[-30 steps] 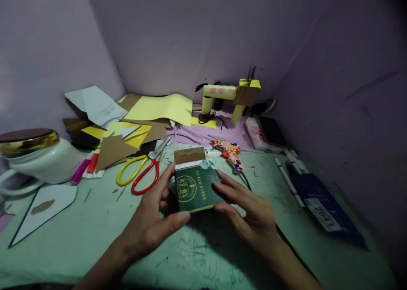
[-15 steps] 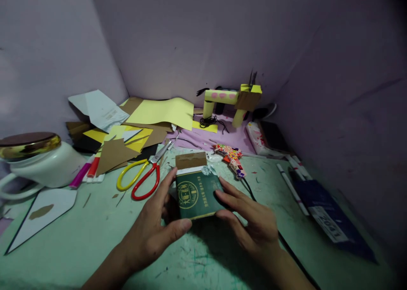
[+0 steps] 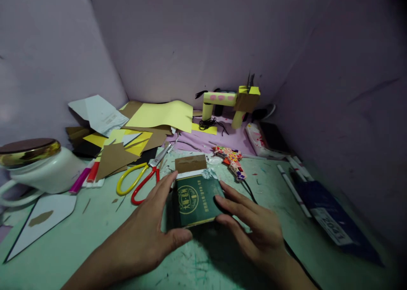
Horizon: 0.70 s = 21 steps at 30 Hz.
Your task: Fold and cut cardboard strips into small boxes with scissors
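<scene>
A dark green box (image 3: 199,199) with gold lettering stands on the green tabletop between both hands. Its far edge has a white strip and crumpled whitish material, and a piece of brown cardboard (image 3: 190,163) lies just beyond. My left hand (image 3: 152,226) is at the box's left side, fingers spread, thumb near the front left corner, fingertips by the upper left edge. My right hand (image 3: 251,218) grips the right side, fingertips on the top and the right edge. Scissors (image 3: 151,171) with yellow and red handles lie beyond my left hand.
Paper and cardboard scraps (image 3: 117,156) pile up at the back left, near a white mug (image 3: 47,171). A patterned glue gun (image 3: 230,158) trails a black cable on the right. A yellow paper animal (image 3: 221,98) stands behind; markers (image 3: 294,190) and a blue packet (image 3: 337,226) lie right.
My left hand has opened a little wider, its thumb now lower at the box's front corner. The view has shifted slightly; my right hand keeps its hold on the box.
</scene>
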Tool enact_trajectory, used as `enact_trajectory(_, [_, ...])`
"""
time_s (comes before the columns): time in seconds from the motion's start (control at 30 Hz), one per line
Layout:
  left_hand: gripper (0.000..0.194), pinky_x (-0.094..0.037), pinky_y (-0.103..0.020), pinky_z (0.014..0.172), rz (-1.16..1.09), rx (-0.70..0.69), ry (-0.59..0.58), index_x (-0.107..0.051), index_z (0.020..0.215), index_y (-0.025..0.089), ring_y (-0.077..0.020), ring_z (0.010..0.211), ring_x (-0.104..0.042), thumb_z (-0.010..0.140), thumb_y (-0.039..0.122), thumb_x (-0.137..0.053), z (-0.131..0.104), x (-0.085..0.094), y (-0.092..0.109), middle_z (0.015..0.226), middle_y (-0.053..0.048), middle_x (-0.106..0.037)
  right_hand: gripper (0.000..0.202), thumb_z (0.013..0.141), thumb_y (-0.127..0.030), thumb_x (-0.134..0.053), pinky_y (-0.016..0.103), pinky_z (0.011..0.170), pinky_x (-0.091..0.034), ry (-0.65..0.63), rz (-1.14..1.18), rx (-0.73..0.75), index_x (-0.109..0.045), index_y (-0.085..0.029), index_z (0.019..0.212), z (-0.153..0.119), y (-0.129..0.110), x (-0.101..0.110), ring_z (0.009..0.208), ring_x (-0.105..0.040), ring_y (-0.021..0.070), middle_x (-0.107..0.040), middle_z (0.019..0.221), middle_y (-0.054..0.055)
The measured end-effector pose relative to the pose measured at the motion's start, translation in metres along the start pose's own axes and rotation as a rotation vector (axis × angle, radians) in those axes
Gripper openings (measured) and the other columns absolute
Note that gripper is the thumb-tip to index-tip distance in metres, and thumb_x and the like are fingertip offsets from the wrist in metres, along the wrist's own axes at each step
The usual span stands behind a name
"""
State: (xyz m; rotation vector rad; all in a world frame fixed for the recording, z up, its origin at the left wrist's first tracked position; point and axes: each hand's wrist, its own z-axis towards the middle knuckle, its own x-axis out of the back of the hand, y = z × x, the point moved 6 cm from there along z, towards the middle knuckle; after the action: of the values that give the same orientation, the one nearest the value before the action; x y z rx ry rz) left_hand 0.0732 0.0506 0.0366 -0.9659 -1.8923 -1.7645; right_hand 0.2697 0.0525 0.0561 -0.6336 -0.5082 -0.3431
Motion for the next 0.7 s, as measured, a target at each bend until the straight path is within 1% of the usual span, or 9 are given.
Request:
enact_trajectory(0.07, [0.09, -0.03, -0.058, 0.102, -0.085, 0.041, -0.005, -0.011, 0.144, 0.03, -0.0373, 0.13, -0.032, 0.073, 0.043, -0.064, 0.0, -0.002, -0.001, 0.15, -0.011, -0.024, 0.029, 0.081, -0.011, -0.057, 0.033, 0.082, -0.057, 0.008, 0.003, 0.006, -0.063, -0.015, 0.109, -0.001, -0.002, 0.0, 0.104, -0.063, 0.0231, -0.058, 0.125, 0.018])
enact_trajectory(0.13, [0.088, -0.036, -0.055, 0.099, -0.206, 0.076, -0.021, -0.011, 0.143, 0.031, -0.0366, 0.127, -0.037, 0.073, 0.04, -0.064, -0.001, -0.006, -0.001, 0.15, -0.011, -0.022, 0.029, 0.082, -0.01, -0.056, 0.034, 0.084, -0.056, 0.013, -0.008, 0.018, -0.063, -0.014, 0.11, -0.002, -0.003, -0.001, 0.107, -0.061, 0.0237, -0.054, 0.129, 0.019])
enact_trajectory(0.23, [0.086, -0.044, -0.049, 0.095, -0.41, 0.083, -0.044, -0.01, 0.143, 0.032, -0.0344, 0.125, -0.042, 0.075, 0.037, -0.063, -0.003, -0.012, 0.001, 0.15, -0.011, -0.021, 0.028, 0.083, -0.009, -0.054, 0.031, 0.083, -0.056, -0.008, -0.05, 0.03, -0.062, -0.011, 0.111, -0.005, -0.003, -0.003, 0.104, -0.063, 0.0223, -0.059, 0.122, 0.02])
enact_trajectory(0.3, [0.086, -0.044, -0.048, 0.095, -0.494, 0.067, -0.044, -0.01, 0.143, 0.03, -0.0345, 0.126, -0.04, 0.075, 0.038, -0.063, -0.004, -0.014, 0.003, 0.15, -0.011, -0.02, 0.026, 0.085, -0.012, -0.053, 0.03, 0.081, -0.057, -0.019, -0.077, 0.065, -0.063, -0.009, 0.109, -0.003, -0.004, -0.004, 0.102, -0.064, 0.0216, -0.063, 0.115, 0.021])
enact_trajectory(0.4, [0.085, -0.041, -0.051, 0.097, -0.524, 0.043, -0.04, -0.011, 0.143, 0.029, -0.0362, 0.129, -0.035, 0.076, 0.039, -0.063, -0.006, -0.016, 0.003, 0.15, -0.012, -0.02, 0.024, 0.086, -0.028, -0.057, 0.038, 0.081, -0.057, -0.006, -0.128, 0.161, -0.065, -0.012, 0.102, 0.004, -0.008, -0.001, 0.105, -0.062, 0.0252, -0.069, 0.104, 0.017])
enact_trajectory(0.47, [0.083, -0.041, -0.054, 0.097, -0.514, 0.014, -0.037, -0.011, 0.143, 0.028, -0.0372, 0.129, -0.034, 0.077, 0.037, -0.061, -0.006, -0.016, 0.003, 0.15, -0.014, -0.019, 0.026, 0.083, -0.034, -0.059, 0.041, 0.08, -0.058, -0.026, -0.153, 0.199, -0.065, -0.014, 0.098, 0.01, -0.011, 0.0, 0.105, -0.062, 0.0269, -0.072, 0.097, 0.015])
enact_trajectory(0.53, [0.081, -0.041, -0.056, 0.096, -0.5, -0.01, -0.037, -0.009, 0.143, 0.028, -0.0374, 0.128, -0.036, 0.079, 0.033, -0.059, -0.006, -0.016, 0.003, 0.15, -0.015, -0.018, 0.024, 0.082, -0.032, -0.061, 0.04, 0.078, -0.059, -0.062, -0.155, 0.189, -0.064, -0.014, 0.097, 0.015, -0.013, 0.0, 0.101, -0.064, 0.0262, -0.072, 0.097, 0.015])
enact_trajectory(0.6, [0.08, -0.041, -0.058, 0.095, -0.492, -0.027, -0.034, -0.008, 0.143, 0.029, -0.0372, 0.127, -0.037, 0.08, 0.03, -0.057, -0.005, -0.016, 0.003, 0.149, -0.014, -0.02, 0.025, 0.082, -0.03, -0.063, 0.039, 0.077, -0.059, -0.1, -0.158, 0.169, -0.063, -0.014, 0.101, 0.015, -0.014, -0.002, 0.098, -0.065, 0.0252, -0.071, 0.1, 0.015])
enact_trajectory(0.7, [0.08, -0.041, -0.058, 0.095, -0.475, -0.043, -0.02, -0.008, 0.143, 0.029, -0.0372, 0.128, -0.036, 0.079, 0.031, -0.057, -0.005, -0.015, 0.003, 0.148, -0.015, -0.023, 0.026, 0.081, -0.028, -0.063, 0.04, 0.076, -0.059, -0.084, -0.143, 0.12, -0.063, -0.018, 0.105, 0.013, -0.014, -0.004, 0.101, -0.063, 0.025, -0.069, 0.103, 0.014])
